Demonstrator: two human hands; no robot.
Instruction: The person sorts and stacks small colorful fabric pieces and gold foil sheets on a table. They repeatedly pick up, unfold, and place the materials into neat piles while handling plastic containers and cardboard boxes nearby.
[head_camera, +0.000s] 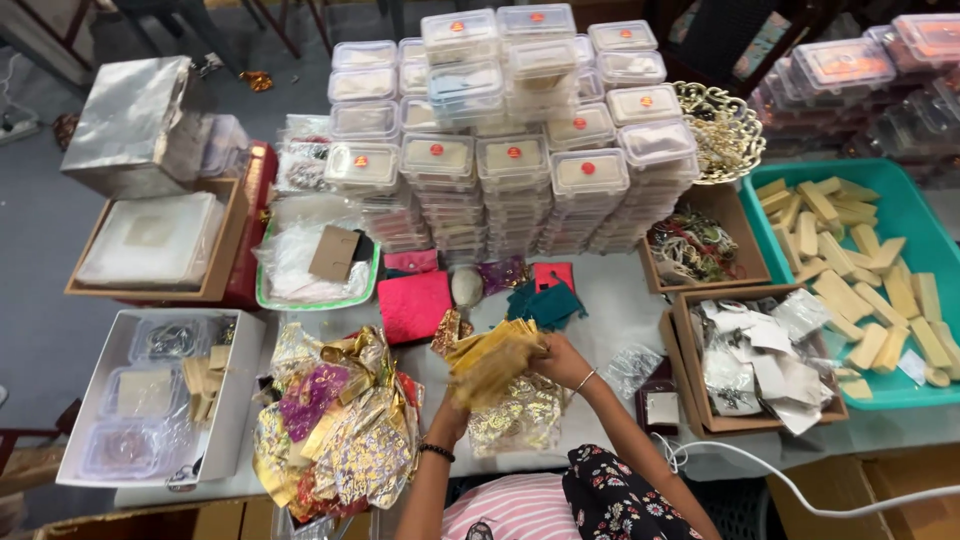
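Both of my hands hold a bundle of gold fabric pouches (492, 360) above the white table. My left hand (455, 408) grips it from below, a black bead bracelet on that wrist. My right hand (560, 362), with a thin bangle, pinches the bundle's right side. Under the hands lies a gold patterned pouch (518, 420). A heap of shiny gold, purple and red pouches (335, 425) lies just left of my left arm.
Stacks of clear lidded plastic boxes (510, 150) fill the back of the table. A teal tray of tan bars (880, 210) sits right, beside a cardboard box of small packets (760, 360). Pink and teal pouches (415, 305) lie in the middle. A white box (150, 395) stands left.
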